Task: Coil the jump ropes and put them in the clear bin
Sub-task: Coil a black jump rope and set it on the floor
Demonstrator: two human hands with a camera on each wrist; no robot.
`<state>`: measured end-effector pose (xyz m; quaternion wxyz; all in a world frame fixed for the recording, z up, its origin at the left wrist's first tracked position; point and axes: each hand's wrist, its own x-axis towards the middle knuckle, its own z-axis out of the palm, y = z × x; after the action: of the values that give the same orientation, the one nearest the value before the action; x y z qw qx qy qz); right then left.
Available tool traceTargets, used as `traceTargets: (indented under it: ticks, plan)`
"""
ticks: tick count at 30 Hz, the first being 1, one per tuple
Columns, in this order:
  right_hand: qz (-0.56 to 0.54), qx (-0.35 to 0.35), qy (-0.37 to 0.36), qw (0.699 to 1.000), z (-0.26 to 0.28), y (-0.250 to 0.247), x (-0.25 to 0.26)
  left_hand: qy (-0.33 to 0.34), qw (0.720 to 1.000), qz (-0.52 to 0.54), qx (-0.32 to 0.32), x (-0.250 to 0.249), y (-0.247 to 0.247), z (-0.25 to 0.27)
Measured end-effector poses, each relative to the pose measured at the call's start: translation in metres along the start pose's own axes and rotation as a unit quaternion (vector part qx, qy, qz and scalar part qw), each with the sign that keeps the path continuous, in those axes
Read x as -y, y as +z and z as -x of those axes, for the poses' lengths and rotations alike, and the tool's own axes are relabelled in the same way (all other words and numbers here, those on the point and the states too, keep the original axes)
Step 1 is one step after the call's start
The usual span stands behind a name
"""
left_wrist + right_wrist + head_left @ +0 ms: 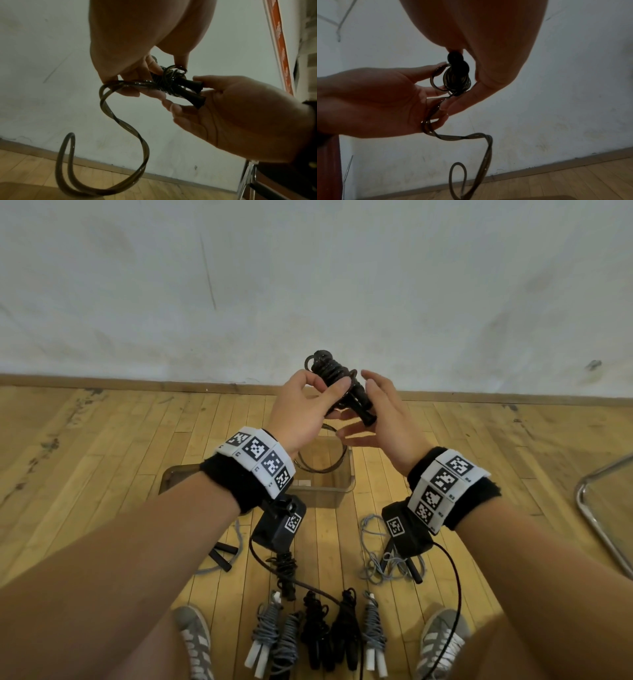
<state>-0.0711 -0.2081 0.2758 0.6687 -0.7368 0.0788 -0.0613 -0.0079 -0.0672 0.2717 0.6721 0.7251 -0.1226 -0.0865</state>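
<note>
While the left hand (301, 409) pinches the coiled black jump rope (337, 380) above the clear bin (337, 484), the right hand (380, 419), fingers loosely extended, cradles its handles.

Both forearms are bare. A black fabric wristband (233, 484) is worn on the left wrist and another (476, 501) on the right, each wrapped by a white band of black-and-white square markers (263, 458). A small black camera box (281, 523) carrying one such marker is hung under each wrist, trailed by a thin black cable (452, 577). Grey sneakers with white stripes (195, 642) are worn.
</note>
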Motion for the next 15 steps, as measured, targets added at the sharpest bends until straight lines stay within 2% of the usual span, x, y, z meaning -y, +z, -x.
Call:
traceTargets:
  ticks: [3, 6, 11, 15]
  plan:
    - [0.007, 0.023, 0.014, 1.000, -0.001, -0.003, -0.003, 0.022, 0.999, -0.032, 0.007, 0.005, 0.001, 0.001]
    - [0.000, 0.028, -0.007, 1.000, -0.003, -0.004, -0.007, 0.043, 0.997, -0.051, 0.038, 0.010, -0.002, -0.002]
    - [0.031, -0.012, -0.073, 0.997, -0.008, -0.011, -0.012, 0.039, 0.984, -0.153, 0.087, 0.008, -0.006, -0.007]
    - [0.116, -0.036, -0.112, 0.986, -0.010, -0.014, -0.016, 0.049, 0.971, -0.219, 0.079, 0.007, -0.010, -0.010]
